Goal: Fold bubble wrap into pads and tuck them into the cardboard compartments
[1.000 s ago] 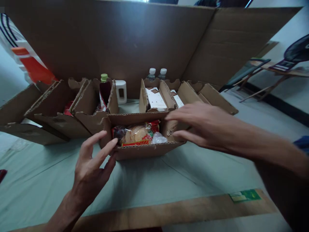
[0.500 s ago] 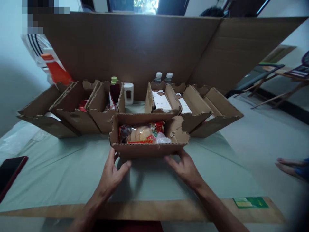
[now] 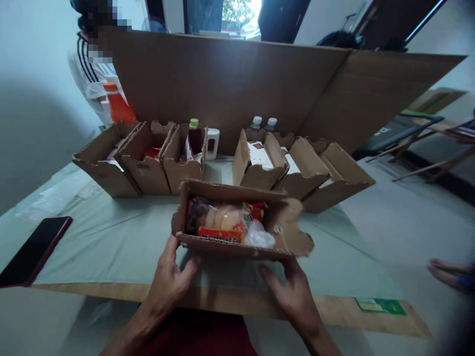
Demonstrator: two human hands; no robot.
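Observation:
Between my two hands is an open cardboard box [image 3: 230,251], tilted slightly down to the right. Inside it lie a clear and red packet of round, pale food [image 3: 222,217] and a crumpled clear plastic bag [image 3: 260,235]. My left hand [image 3: 172,274] grips the box's lower left end, thumb in front and the other fingers hidden behind or beneath. My right hand [image 3: 291,287] is at the lower right end, its fingertips hidden under the box and its thumb in front.
Behind stand cardboard bins on the left [image 3: 144,170] and right [image 3: 300,173], with a white handled container [image 3: 212,143] between. A tall cardboard screen [image 3: 230,74] backs them. A phone [image 3: 35,252] lies left; a person [image 3: 89,74] is beyond the screen.
The box has come nearer to me and tilted, its right end lower, with both hands moving along with it. The camera view has shifted left.

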